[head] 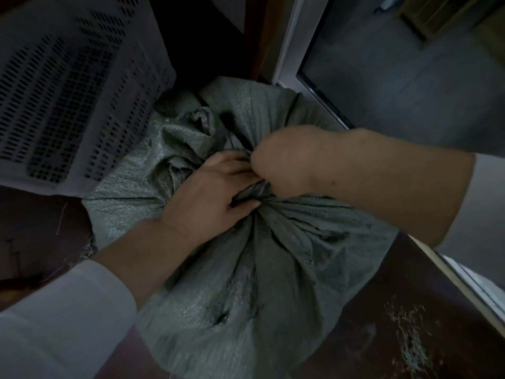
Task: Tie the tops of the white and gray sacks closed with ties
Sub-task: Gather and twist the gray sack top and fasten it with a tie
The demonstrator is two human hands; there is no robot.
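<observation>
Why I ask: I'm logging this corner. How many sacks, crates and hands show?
sack: 1
crate: 1
hands: 2, left hand and right hand, both gripping the sack's neck
Total: 4

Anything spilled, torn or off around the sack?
Yes: pale straw-like bits lie scattered on the dark floor right of the gray sack, looking spilled. A dark slit low on the sack may be a tear or only a fold.
</observation>
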